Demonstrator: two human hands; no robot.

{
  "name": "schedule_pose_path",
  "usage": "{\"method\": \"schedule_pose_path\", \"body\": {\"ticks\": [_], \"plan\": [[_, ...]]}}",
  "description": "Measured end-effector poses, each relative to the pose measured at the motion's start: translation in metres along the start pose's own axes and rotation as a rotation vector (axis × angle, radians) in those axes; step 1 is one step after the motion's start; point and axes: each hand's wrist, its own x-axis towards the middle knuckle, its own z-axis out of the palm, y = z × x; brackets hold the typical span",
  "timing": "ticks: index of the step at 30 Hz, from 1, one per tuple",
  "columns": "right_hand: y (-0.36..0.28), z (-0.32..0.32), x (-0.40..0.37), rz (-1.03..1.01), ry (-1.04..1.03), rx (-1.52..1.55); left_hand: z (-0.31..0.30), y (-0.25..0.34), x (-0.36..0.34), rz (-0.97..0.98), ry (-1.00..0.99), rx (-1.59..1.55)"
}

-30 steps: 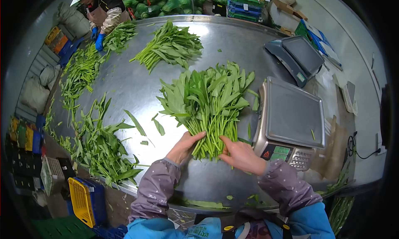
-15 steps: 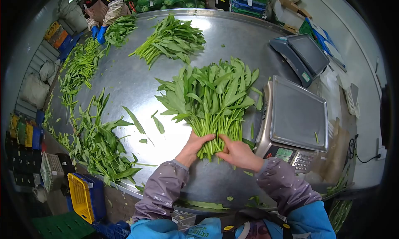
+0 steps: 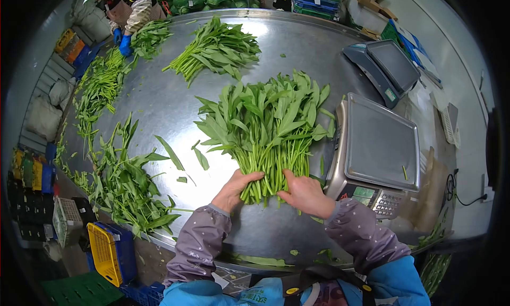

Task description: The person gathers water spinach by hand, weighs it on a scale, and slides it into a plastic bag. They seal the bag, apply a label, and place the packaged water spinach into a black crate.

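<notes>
One head-worn wide view looks forward and down onto the nearby table [image 3: 289, 229]

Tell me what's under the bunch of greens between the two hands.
The metal table shows around the bunch of greens, bare just below its stem ends. Whatever lies directly beneath the bunch is covered.

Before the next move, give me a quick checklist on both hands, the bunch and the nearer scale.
1. Left grip on the bunch: ok, at the stems' left side.
2. Right grip on the bunch: ok, at the stems' right side.
3. Stem ends level: not ok, they look uneven.
4. Nearer scale's pan bare: not ok, a green scrap lies there.
5. Display reading: cannot tell, digits too small.
</notes>
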Motion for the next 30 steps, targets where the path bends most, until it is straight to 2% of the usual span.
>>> {"method": "schedule_pose_path", "body": {"ticks": [4, 6, 11, 14, 17, 18, 20, 21, 23, 25, 30], "plan": [[0.003, 0.012, 0.007, -0.029, -0.02, 0.085, 0.006, -0.005, 0.004, 0.011, -0.052, -0.061], [-0.001, 0.008, 0.009, 0.04, -0.166, 0.494, 0.008, -0.009, 0.007, 0.021, -0.065, -0.107], [0.002, -0.002, 0.003, 0.015, -0.176, 0.556, 0.005, -0.008, 0.002, 0.026, 0.012, -0.139], [0.011, -0.008, 0.004, 0.048, -0.122, 0.673, -0.012, 0.008, -0.014, -0.055, -0.043, -0.245], [0.015, -0.008, 0.004, 0.083, 0.097, 0.515, -0.02, 0.008, -0.023, -0.051, 0.008, -0.288], [0.008, -0.011, 0.002, 0.083, 0.096, 0.518, -0.024, 0.005, -0.022, -0.032, 0.049, -0.302], [-0.006, -0.015, 0.002, 0.013, 0.238, 0.488, -0.036, -0.008, -0.011, -0.036, -0.027, -0.323], [-0.008, -0.012, 0.005, 0.016, 0.238, 0.487, -0.037, -0.011, -0.008, -0.03, -0.047, -0.339], [-0.009, -0.002, 0.013, -0.114, 0.355, 0.298, -0.039, -0.016, -0.006, -0.024, -0.068, -0.355], [-0.011, 0.004, 0.019, -0.093, 0.32, 0.223, -0.041, -0.017, -0.008, -0.027, 0.007, -0.38], [-0.014, 0.009, 0.025, -0.044, 0.222, 0.04, -0.031, -0.01, -0.017, -0.02, -0.042, -0.463]]}}
